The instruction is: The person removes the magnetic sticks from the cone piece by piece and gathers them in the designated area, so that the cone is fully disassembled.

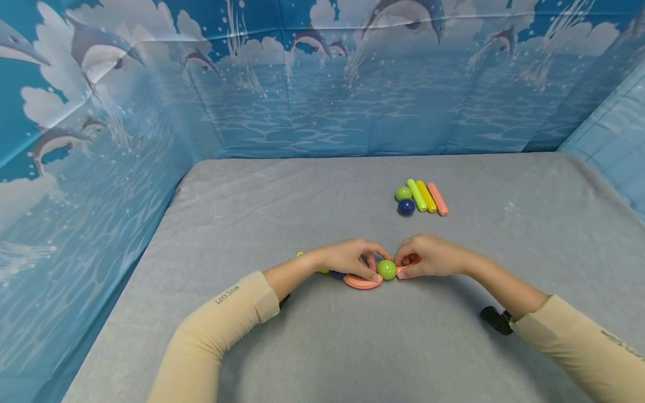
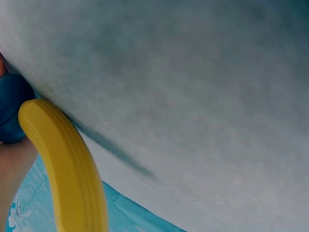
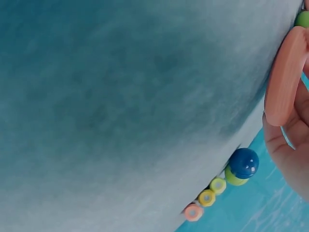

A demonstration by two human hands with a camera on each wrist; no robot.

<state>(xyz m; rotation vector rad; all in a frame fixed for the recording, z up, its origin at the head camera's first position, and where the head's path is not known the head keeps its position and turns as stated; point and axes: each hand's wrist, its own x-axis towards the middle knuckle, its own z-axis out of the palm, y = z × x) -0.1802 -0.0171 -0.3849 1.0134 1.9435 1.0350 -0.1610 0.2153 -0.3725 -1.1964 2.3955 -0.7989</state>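
My left hand (image 1: 355, 257) grips the right end of a curved orange toy stick (image 1: 361, 283), its fingertips right at a shiny green ball (image 1: 386, 270). On the ball's other side, my right hand (image 1: 428, 256) pinches an orange toy stick (image 3: 285, 77), mostly hidden by the fingers in the head view. A dark blue ball (image 2: 13, 108) adjoins the curved orange stick's left end, partly under the left wrist. Beyond that ball, a curved yellow toy stick (image 2: 67, 164) continues the row, largely covered by the left forearm in the head view.
Farther back on the grey cloth-covered table (image 1: 282, 207) lie a second green ball (image 1: 403, 193), another blue ball (image 1: 406, 207), and straight lime (image 1: 416, 195), yellow (image 1: 426, 196) and orange (image 1: 437, 199) sticks side by side. A dolphin-print curtain (image 1: 327, 101) hangs behind.
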